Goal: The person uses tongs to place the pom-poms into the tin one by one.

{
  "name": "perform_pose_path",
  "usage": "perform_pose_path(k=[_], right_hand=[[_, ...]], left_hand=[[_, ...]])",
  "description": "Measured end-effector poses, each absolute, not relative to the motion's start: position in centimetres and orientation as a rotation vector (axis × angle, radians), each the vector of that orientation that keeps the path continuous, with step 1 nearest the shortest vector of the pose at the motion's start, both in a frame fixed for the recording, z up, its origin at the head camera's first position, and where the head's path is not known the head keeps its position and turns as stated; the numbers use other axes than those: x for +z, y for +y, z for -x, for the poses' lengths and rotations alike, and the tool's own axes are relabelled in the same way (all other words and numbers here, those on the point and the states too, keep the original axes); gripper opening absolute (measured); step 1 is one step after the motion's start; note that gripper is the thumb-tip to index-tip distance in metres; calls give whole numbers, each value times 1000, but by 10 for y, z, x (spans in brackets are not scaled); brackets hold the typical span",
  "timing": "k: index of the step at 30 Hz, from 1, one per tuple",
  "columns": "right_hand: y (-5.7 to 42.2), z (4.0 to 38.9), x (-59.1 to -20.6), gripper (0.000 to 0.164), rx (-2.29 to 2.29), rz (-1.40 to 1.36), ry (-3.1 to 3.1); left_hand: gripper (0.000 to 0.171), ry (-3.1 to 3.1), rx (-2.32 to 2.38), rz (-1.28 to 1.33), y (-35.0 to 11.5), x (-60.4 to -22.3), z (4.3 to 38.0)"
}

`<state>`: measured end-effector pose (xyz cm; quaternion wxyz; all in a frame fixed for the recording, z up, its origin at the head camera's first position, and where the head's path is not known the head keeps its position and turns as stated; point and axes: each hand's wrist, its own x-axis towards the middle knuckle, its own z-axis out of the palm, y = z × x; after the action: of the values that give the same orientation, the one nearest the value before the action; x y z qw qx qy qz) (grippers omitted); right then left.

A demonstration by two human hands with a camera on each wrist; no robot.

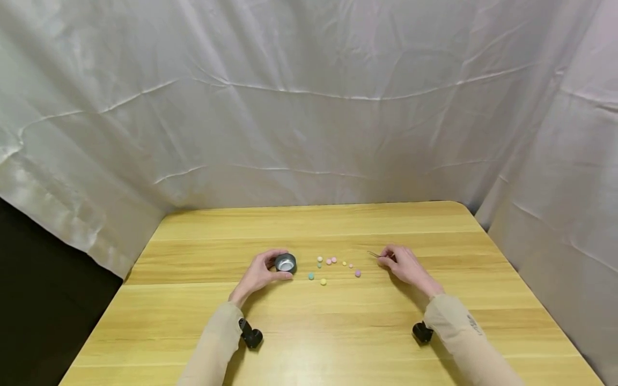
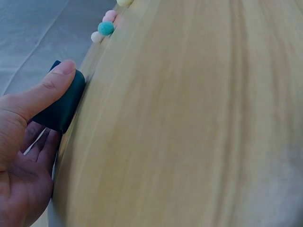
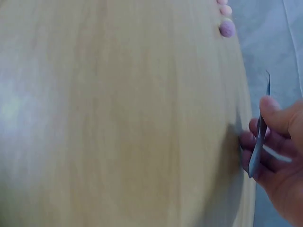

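Note:
My left hand point(image 1: 259, 273) grips a small dark round bowl point(image 1: 286, 263) with a silvery inside, thumb on the near side and fingers around the far side. In the left wrist view the thumb presses the bowl's dark outer wall point(image 2: 71, 101). My right hand point(image 1: 404, 264) pinches a pair of metal tweezers point(image 3: 261, 130) with thin, bent tips that point left toward several small pom-poms. Among these are a purple pom-pom point(image 1: 358, 273) nearest the tweezers, a teal pom-pom point(image 1: 311, 276) nearest the bowl, and a yellow pom-pom point(image 1: 323, 282) at the front. Nothing sits between the tweezers' tips.
Pink pom-poms point(image 1: 331, 261) and a white pom-pom point(image 1: 320, 259) lie farther back on the wooden table point(image 1: 338, 332). Behind and to the right hangs a pale curtain point(image 1: 309, 134). Black wrist cameras point(image 1: 251, 336) jut inward from both sleeves.

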<state>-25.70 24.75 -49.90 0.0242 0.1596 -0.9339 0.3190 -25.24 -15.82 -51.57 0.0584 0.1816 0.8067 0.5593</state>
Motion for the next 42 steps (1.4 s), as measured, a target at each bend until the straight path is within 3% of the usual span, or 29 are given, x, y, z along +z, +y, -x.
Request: perform_pose_path(k=[13,42], right_hand=[[251,250,-490,6,1045,-841,-2978],[237,251,-482,6,963,-894,-3010]], left_hand=[[64,2458,1676,-546,-160,-519,252],[64,2439,1689,-555,-155,-506,248]])
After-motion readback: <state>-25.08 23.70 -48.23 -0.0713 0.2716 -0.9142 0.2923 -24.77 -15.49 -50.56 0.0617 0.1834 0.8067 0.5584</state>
